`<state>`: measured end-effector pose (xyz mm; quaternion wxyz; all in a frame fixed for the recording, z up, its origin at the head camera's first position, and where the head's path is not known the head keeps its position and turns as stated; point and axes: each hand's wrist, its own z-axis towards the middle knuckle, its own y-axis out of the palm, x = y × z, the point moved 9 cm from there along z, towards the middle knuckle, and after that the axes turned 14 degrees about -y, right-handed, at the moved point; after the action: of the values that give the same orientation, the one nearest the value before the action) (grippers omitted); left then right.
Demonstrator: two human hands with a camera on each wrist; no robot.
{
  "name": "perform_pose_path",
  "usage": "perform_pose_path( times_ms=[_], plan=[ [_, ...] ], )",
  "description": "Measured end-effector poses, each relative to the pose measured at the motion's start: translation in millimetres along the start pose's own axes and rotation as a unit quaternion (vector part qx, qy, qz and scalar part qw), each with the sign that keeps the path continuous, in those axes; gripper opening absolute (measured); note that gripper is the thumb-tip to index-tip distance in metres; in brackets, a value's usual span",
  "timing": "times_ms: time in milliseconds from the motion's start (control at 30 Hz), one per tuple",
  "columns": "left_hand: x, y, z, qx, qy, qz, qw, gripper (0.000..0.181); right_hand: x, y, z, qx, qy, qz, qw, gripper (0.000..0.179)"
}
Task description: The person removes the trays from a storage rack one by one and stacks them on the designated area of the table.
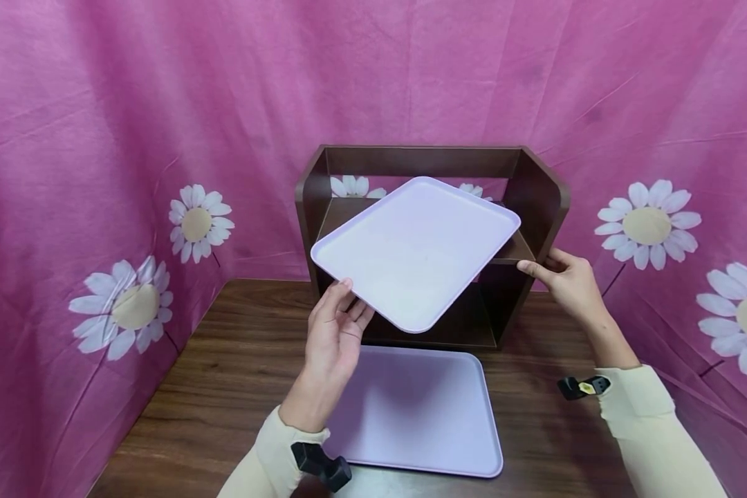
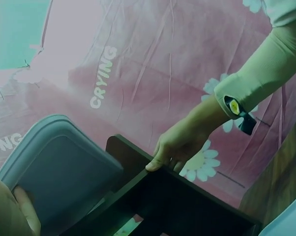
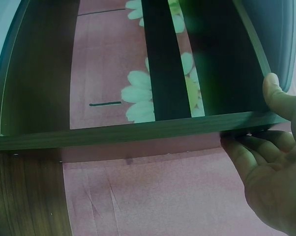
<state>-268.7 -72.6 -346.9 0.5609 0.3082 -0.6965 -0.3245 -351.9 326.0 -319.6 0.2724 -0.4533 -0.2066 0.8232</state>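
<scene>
My left hand [image 1: 336, 339] grips the near left edge of a pale lilac tray [image 1: 417, 256], thumb on top and fingers beneath. The tray is tilted and turned in the air, in front of a dark brown two-level shelf [image 1: 423, 160]. With thumb in front and fingers behind, my right hand [image 1: 566, 280] holds the shelf's right side panel near the middle board; the right wrist view shows this thumb [image 3: 273, 88] against the panel edge [image 3: 138, 132]. A second lilac tray [image 1: 423, 415] lies flat on the table before the shelf, partly hidden by the left forearm.
The shelf stands on a brown wood-grain table [image 1: 224, 387], close to a pink curtain [image 1: 255, 90] printed with white daisies. Black straps with small devices [image 1: 320, 467] sit on both wrists over cream sleeves.
</scene>
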Motion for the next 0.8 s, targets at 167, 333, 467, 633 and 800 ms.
perform_pose_path(
  times_ms=[167, 333, 467, 633, 800],
  plan=[
    [5.7, -2.1, 1.1, -0.002, 0.004, 0.009, 1.0000, 0.015, -1.4, 0.3, -0.2, 0.003, -0.003, 0.004, 1.0000, 0.052],
    [10.8, -4.5, 1.8, -0.008, -0.003, 0.015, 0.9998, 0.019, -1.4, 0.1, 0.3, 0.005, -0.006, 0.001, 1.0000, 0.048],
    [16.5, -6.0, 4.0, -0.023, -0.015, 0.010, 0.9996, 0.019, -1.5, -0.3, 0.1, 0.005, -0.006, -0.006, 1.0000, 0.046],
    [25.5, -6.5, 5.7, -0.029, -0.024, 0.015, 0.9992, 0.021, -3.1, 0.0, -0.6, 0.004, -0.009, -0.008, 0.9999, 0.045],
    [35.3, -7.6, 7.5, -0.030, -0.025, 0.028, 0.9988, 0.021, -7.6, -1.9, 0.7, 0.017, -0.030, -0.012, 0.9994, 0.040]
  ],
)
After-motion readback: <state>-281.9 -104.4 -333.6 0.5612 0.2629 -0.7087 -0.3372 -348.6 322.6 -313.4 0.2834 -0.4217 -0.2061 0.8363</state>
